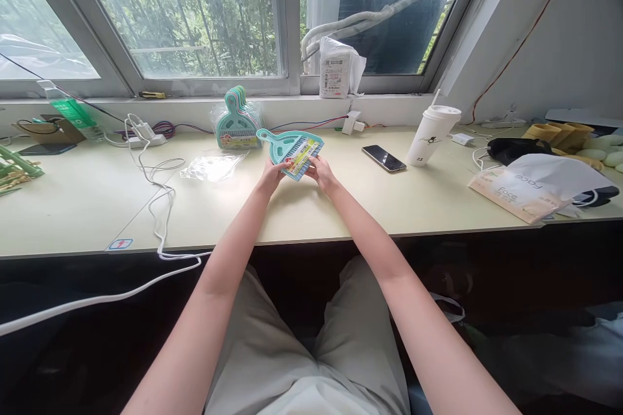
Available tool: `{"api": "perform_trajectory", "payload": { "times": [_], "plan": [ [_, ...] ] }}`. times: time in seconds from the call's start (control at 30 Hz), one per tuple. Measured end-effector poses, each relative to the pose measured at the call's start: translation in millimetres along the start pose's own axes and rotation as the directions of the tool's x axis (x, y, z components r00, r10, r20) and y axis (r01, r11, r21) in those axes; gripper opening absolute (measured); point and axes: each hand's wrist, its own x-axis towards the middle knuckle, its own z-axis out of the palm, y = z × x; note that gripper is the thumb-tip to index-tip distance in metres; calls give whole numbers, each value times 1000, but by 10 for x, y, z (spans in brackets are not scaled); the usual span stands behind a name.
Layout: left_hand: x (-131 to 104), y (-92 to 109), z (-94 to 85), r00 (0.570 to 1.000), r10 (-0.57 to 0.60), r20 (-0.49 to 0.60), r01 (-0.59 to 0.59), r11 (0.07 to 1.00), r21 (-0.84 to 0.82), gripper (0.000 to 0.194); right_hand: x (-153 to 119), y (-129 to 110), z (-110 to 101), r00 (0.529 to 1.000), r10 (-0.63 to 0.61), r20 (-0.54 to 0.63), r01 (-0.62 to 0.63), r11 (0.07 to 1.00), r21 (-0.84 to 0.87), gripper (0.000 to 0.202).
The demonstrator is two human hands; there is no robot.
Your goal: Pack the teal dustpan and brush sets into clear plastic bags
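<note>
Print on the dustpan label (302, 154) at frame centre is too small to read, and my fingertips cover its lower edge. The stacked dustpans (237, 118) behind overlap, count unclear. Tissue pack (528, 188), right: far end hidden under a white bag (559, 172).

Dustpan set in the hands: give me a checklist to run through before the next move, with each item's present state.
1. Both hands on the dustpan set: ok. The left hand holds its near left edge, the right hand its near right edge.
2. Set lifted off the desk: cannot tell; it is tilted up toward the camera.
3. Label card on the set: ok, it faces up between the hands.
4. Empty plastic bag apart from the hands: ok, it lies to the left.
5. Stack of dustpans upright: ok, it stands behind by the window.
6. Phone and cup apart from the right hand: ok.
</note>
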Motion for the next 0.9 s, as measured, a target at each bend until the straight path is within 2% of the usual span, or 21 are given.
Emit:
{"api": "perform_trajectory", "payload": {
  "times": [0.17,0.33,0.4,0.47,0.5,0.53,0.6,0.63,0.67,0.73,0.77,0.83,0.9],
  "plan": [
    [-10,13,-18,997,3,76,-5,999,32,53,15,0,-21,997,29,-69,-25,998,55,11],
    [12,36,-49,993,-22,120,8,994,111,52,37,4,-33,994,0,-112,6,999,49,11],
    [30,55,-73,998,-31,61,19,981,195,38,42,-1,-54,991,-18,-129,23,999,39,11],
    [45,75,-137,989,56,-133,-9,944,329,23,43,-11,-85,989,-31,-143,37,999,35,11],
    [48,84,-190,955,148,-258,-30,911,412,19,43,-16,-102,988,-34,-149,39,999,35,11],
    [47,89,-256,894,256,-367,-44,867,496,19,41,-20,-118,987,-34,-157,40,999,37,10],
    [37,88,-416,766,422,-484,-39,783,621,33,38,-24,-143,984,-29,-175,37,998,42,10],
    [29,83,-497,739,448,-502,-24,763,646,41,37,-24,-152,983,-28,-182,37,998,47,10],
    [23,77,-571,736,442,-514,-2,760,650,44,36,-24,-157,982,-28,-186,38,998,53,10],
    [17,71,-675,777,385,-498,58,744,665,40,33,-25,-160,981,-27,-192,41,997,68,11],
    [19,72,-699,807,359,-470,94,706,702,34,30,-28,-160,979,-23,-200,39,996,75,11],
    [25,86,-693,860,326,-392,141,586,798,26,25,-37,-160,973,-15,-231,35,996,85,11],
    [27,109,-642,899,318,-301,138,446,884,27,19,-49,-165,966,-10,-258,35,995,89,11]
  ]
}}
